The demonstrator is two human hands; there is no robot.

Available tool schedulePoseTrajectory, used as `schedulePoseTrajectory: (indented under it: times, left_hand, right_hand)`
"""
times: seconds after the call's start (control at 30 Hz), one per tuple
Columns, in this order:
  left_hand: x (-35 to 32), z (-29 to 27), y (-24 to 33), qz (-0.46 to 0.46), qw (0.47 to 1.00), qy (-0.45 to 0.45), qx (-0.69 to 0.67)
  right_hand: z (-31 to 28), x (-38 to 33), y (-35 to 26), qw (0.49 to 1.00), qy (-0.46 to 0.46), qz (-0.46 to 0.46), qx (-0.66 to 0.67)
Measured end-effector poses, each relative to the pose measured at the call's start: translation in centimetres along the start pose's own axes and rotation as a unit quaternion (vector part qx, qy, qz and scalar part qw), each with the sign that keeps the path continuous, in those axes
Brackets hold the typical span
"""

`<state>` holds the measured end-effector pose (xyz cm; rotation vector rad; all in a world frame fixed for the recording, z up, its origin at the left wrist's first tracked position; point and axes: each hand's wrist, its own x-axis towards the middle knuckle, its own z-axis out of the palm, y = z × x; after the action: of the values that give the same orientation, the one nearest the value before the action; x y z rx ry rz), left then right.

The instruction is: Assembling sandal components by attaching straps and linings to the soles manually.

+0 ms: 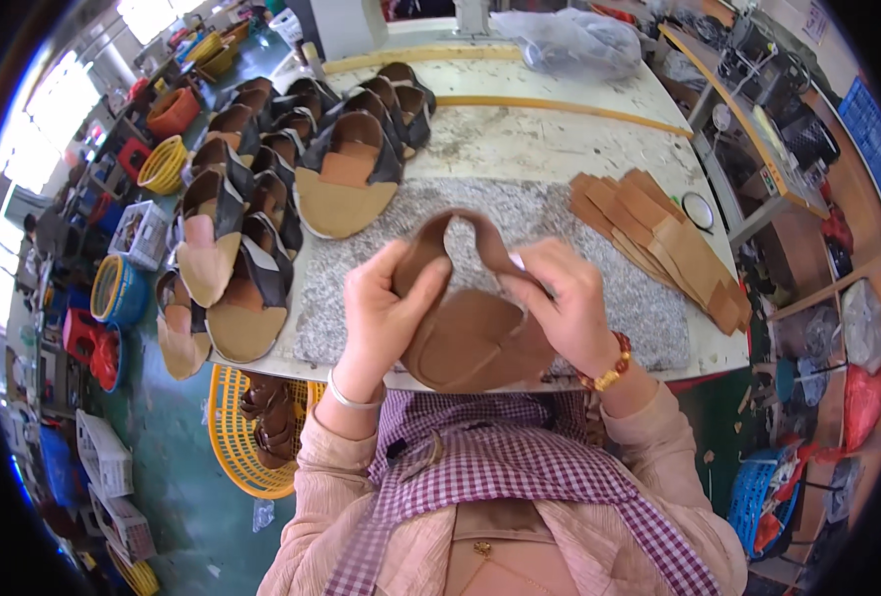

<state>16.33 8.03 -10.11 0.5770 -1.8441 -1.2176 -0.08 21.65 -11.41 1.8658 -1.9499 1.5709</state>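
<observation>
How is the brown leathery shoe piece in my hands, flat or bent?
Bent. The shoe piece arches into a loop between the left hand and right hand, with the speckled grey rectangular slab showing through.

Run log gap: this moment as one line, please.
Left hand: grips brown piece | Right hand: grips its other side | Right side: flat brown strips | Left side: rows of shoe uppers

Shoe uppers (pixel 269 194) crowd the left edge of a worktable (pixel 520 129); leather pieces (pixel 664 243) overlap a stone slab (pixel 629 313) by the right edge; a plastic bag (pixel 574 42) lies toward the far edge. Between left hand (pixel 386 303) and right hand (pixel 566 303), a leather upper (pixel 475 338) hangs over the near edge.
</observation>
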Motion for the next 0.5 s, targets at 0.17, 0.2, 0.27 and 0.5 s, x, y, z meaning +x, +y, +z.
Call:
schedulePoseTrajectory:
  times: [0.17, 0.2, 0.27, 0.5]
  left_hand:
    - [1.8, -1.1, -4.7, 0.013, 0.996, -0.047, -0.074]
    - [2.9, -1.2, -6.7, 0.013, 0.995, -0.065, -0.072]
    - [4.1, -1.4, -9.2, 0.009, 0.991, -0.112, -0.074]
    - [-0.6, -1.9, -6.6, -0.234, 0.838, -0.437, -0.226]
  right_hand:
    - [-1.3, -1.0, -2.0, 0.854, -0.085, 0.264, 0.441]
    - [-0.5, -1.5, -2.3, 0.793, -0.042, 0.279, 0.541]
    - [0.8, -2.2, -2.4, 0.633, 0.052, 0.303, 0.71]
    - [-0.8, 5.0, 1.7, 0.661, 0.197, 0.198, 0.696]
